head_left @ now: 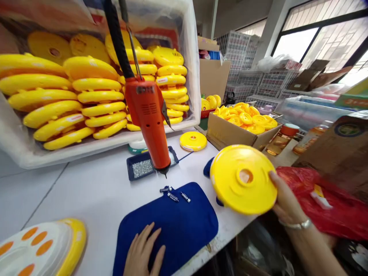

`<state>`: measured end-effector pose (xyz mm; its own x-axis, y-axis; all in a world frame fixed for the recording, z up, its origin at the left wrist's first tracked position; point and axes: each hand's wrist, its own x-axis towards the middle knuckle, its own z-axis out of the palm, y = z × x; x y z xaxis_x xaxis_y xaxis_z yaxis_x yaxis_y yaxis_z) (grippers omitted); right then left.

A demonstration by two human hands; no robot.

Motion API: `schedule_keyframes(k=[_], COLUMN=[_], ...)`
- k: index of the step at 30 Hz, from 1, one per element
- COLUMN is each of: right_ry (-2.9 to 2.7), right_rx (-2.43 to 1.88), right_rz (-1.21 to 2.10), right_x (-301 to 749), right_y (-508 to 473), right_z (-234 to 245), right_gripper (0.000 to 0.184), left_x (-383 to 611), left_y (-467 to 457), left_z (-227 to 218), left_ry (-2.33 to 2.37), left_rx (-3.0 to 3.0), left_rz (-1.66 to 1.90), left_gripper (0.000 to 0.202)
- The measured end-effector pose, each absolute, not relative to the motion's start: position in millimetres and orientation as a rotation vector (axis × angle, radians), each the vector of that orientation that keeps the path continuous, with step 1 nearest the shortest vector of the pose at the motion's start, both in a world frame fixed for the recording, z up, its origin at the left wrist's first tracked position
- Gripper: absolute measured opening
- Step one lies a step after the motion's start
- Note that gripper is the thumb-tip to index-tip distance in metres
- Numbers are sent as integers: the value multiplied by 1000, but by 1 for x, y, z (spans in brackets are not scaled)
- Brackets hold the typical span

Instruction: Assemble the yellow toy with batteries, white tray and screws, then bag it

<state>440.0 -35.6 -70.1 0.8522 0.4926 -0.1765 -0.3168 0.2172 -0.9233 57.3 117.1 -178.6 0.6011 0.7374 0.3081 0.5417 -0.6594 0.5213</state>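
My right hand (287, 199) grips a round yellow plastic disc (230, 184) by its right edge, holding it tilted above the table's front edge. A hole with a raised ring sits at the disc's centre. My left hand (145, 253) rests with fingers spread on a dark blue mat (184, 218). Near the mat's far edge lie several small batteries (185, 197). Over the table hangs an orange electric screwdriver (151, 122), its bit pointing down; neither hand touches it. Part of a dark blue object (207, 167) shows behind the held disc.
Stacked yellow discs fill a plastic-lined bin (189, 76) at the back left. A dark tray (132, 174) holds small metal screws. Another yellow disc (193, 141) lies behind it, near a carton (230, 134) of yellow parts. A white-and-yellow round piece (77, 245) is at front left.
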Motion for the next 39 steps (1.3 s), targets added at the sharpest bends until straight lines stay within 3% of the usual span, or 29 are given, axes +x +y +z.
schedule_keyframes(k=[3, 5, 12, 14, 18, 21, 26, 30, 35, 37, 39], right_ry=[-20, -89, -627, -963, -1410, -1504, -1392, -1240, -1393, -1695, -1811], right_rx=[-1057, -959, -1066, -1268, -1774, -2051, -2087, -1960, -1468, -1333, -1250], right_rz=[950, 1104, 1237, 1042, 43, -153, -148, -198, -233, -134, -32], right_x=[378, 342, 281, 291, 352, 404, 449, 432, 320, 273, 244], right_y=[-48, -39, 2, 8, 26, 42, 58, 35, -13, -13, -2], right_z=[-99, -110, -119, -117, -118, -134, -152, -102, -19, -8, -11], right_gripper=[46, 44, 42, 43, 55, 57, 28, 27, 32, 45, 41], left_x=[71, 81, 86, 80, 68, 63, 61, 61, 68, 71, 72], left_y=[99, 87, 59, 55, 55, 56, 53, 54, 62, 64, 66], left_z=[-137, -109, -72, -71, -73, -74, -78, -85, -89, -86, -83], left_ry=[1105, 914, 945, 1009, 1039, 1069, 1205, 1300, 1169, 1033, 922], left_rx=[1799, 1406, 860, 794, 760, 797, 1221, 1752, 2189, 2349, 2460], left_rz=[710, 665, 805, 870, 938, 974, 1174, 1240, 1217, 1175, 1160], left_gripper=[48, 58, 68, 67, 63, 60, 50, 41, 38, 39, 39])
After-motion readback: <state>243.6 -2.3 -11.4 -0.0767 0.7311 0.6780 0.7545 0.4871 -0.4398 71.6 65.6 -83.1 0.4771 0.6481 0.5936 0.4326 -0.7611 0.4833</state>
